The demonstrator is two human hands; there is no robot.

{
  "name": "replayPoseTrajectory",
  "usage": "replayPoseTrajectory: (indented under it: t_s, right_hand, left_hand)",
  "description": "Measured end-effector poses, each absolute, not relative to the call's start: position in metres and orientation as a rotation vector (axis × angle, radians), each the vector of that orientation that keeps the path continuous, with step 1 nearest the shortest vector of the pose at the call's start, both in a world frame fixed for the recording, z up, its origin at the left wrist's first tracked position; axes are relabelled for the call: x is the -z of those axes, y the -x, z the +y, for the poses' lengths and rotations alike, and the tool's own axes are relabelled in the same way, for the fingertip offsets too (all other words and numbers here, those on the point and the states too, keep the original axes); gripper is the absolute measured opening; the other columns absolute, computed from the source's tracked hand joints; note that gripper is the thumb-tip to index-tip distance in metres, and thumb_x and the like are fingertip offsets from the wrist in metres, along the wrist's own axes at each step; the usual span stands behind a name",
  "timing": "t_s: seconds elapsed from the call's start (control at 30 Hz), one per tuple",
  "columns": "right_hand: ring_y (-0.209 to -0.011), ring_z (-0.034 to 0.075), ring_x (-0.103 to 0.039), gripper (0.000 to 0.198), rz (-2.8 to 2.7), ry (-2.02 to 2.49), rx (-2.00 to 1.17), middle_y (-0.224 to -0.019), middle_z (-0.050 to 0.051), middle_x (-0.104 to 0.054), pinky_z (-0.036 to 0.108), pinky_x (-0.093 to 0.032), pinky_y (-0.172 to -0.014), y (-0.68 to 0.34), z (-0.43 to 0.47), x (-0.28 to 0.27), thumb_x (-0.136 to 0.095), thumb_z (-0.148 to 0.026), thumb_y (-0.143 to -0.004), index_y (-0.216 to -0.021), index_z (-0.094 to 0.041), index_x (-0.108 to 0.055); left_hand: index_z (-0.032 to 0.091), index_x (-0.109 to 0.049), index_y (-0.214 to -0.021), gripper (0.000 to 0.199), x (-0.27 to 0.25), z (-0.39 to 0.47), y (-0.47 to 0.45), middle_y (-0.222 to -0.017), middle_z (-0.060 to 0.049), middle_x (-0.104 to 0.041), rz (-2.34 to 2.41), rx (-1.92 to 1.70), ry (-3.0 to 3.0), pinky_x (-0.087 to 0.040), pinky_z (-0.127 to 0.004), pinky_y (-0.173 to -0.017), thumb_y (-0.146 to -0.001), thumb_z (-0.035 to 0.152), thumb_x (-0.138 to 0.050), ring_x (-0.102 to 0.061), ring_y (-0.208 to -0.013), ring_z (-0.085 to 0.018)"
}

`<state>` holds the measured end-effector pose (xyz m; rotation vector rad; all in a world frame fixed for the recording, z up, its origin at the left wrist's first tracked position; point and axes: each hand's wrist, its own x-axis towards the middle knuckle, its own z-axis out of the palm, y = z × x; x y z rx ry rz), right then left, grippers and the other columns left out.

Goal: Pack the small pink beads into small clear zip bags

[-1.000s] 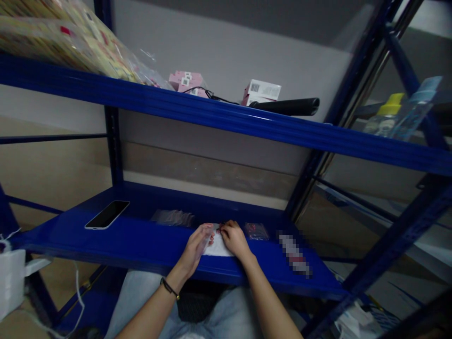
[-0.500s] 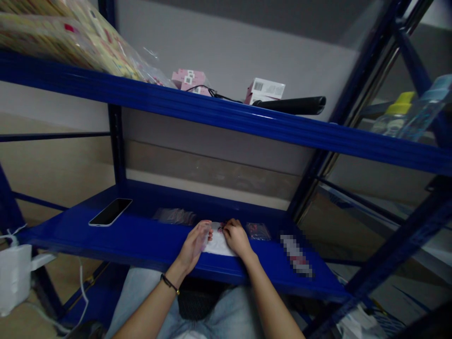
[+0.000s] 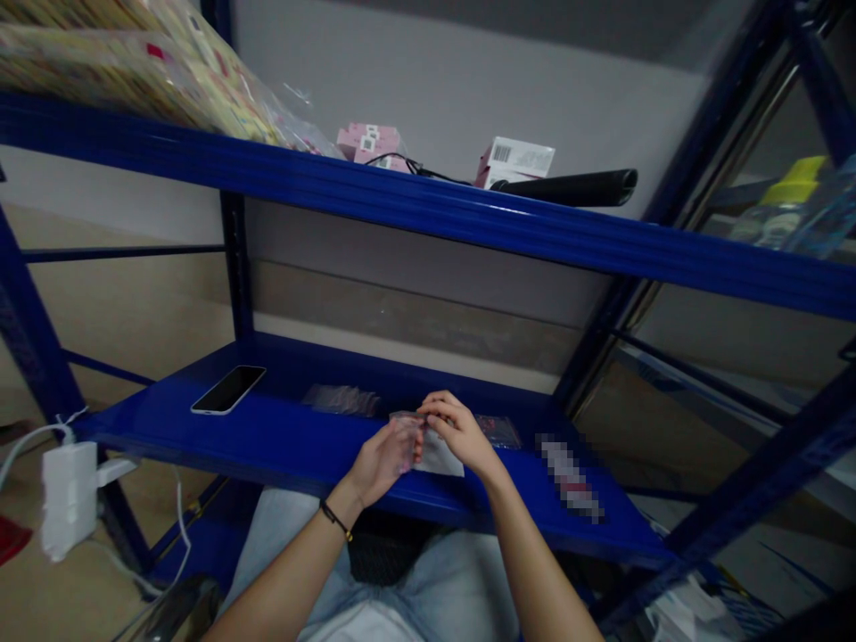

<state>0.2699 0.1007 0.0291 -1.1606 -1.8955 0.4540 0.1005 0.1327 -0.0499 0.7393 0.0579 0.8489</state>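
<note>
A small clear plastic bag (image 3: 405, 444) is held in my left hand (image 3: 375, 465), its fingers curled round it over the shelf's front part. My right hand (image 3: 463, 435) is closed, its fingertips pinched at the bag's upper edge; what they hold, if anything, is too small to make out. Beneath both hands lies a white sheet or cloth (image 3: 441, 458), partly covered. Left of them, several flat clear bags (image 3: 343, 399) lie spread in a pile. Just right of my right hand sits a clear bag with small reddish things (image 3: 500, 432) in it.
A phone (image 3: 229, 390) lies on the left of the blue lower shelf (image 3: 287, 450). To the right is a blurred-out item (image 3: 571, 479). The upper shelf beam (image 3: 428, 201) crosses above, bearing pink boxes (image 3: 370, 143), a black tube (image 3: 581, 188) and a large bag (image 3: 167, 89).
My right hand has lifted from the white sheet and moved to the bag's upper edge in my left hand. The whole view has shifted slightly.
</note>
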Motion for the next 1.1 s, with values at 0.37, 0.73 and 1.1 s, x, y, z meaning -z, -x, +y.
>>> replayPoseTrajectory:
  t_s: [0.37,0.73,1.1]
  right_hand:
    - [-0.088,0.018,-0.063,0.027,-1.952,1.671,-0.14,-0.094,0.006,-0.071,0.026,-0.044,-0.081,-0.327,0.129,0.028,-0.049,-0.009,-0.084,-0.094,-0.018,-0.073]
    - [-0.09,0.019,-0.062,0.021,-2.147,1.742,0.012,-0.093,0.007,-0.069,0.025,-0.042,-0.081,-0.316,0.127,0.045,-0.052,-0.012,-0.087,-0.086,-0.02,-0.072]
    - [-0.081,0.017,-0.062,0.025,-1.757,1.282,-0.279,-0.094,0.005,-0.069,0.027,-0.046,-0.072,-0.276,0.111,-0.012,-0.053,-0.035,-0.095,-0.098,-0.019,-0.071]
  left_hand:
    - [0.015,-0.067,-0.114,0.043,0.058,0.139,-0.091,-0.096,-0.009,-0.064,0.029,-0.979,-0.518,-0.048,-0.03,-0.072,-0.094,0.051,-0.052,-0.06,-0.085,-0.019]
    - [0.014,-0.067,-0.114,0.043,0.058,0.137,-0.092,-0.095,-0.008,-0.063,0.03,-0.968,-0.533,-0.047,-0.027,-0.068,-0.095,0.05,-0.052,-0.059,-0.084,-0.018]
    - [0.014,-0.068,-0.113,0.034,0.064,0.129,-0.102,-0.095,-0.009,-0.066,0.195,-1.056,-0.8,-0.044,-0.027,-0.075,-0.089,0.038,-0.067,-0.06,-0.085,-0.018]
